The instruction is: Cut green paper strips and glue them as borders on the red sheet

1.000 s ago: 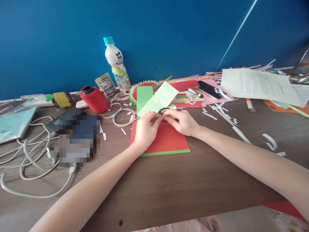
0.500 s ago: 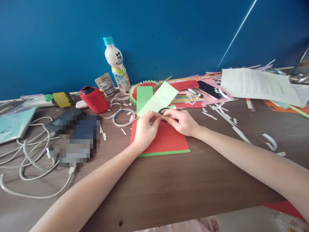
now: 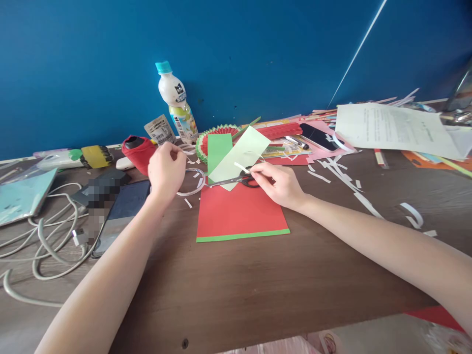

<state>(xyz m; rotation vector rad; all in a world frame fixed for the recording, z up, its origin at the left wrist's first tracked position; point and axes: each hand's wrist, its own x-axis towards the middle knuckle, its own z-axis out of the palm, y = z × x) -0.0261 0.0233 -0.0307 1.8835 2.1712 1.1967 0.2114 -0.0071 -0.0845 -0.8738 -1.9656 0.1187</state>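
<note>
My right hand (image 3: 282,184) pinches a short white strip (image 3: 241,167) between thumb and fingers, over the handles of the scissors (image 3: 224,182). The scissors lie across a pale green paper (image 3: 239,155), points to the left. Beneath these is a red sheet (image 3: 241,211) with a green strip along its near edge. A darker green paper (image 3: 219,147) lies partly under the pale one. My left hand (image 3: 166,169) is raised to the left, in front of the red-wrapped object (image 3: 138,152) and near a tape ring (image 3: 192,182). Its fingers are curled together; whether they hold anything is hidden.
A drink bottle (image 3: 177,101) stands against the blue wall. Cables (image 3: 40,236) and a phone (image 3: 120,211) lie at left. A pleated red-green paper fan (image 3: 202,142) is at the back, a printed sheet (image 3: 398,130) and white scraps (image 3: 363,199) at right.
My left hand has left my right hand and moved left, uncovering the scissors and red sheet. My right hand stays near its place, now with the white strip showing in its fingers.
</note>
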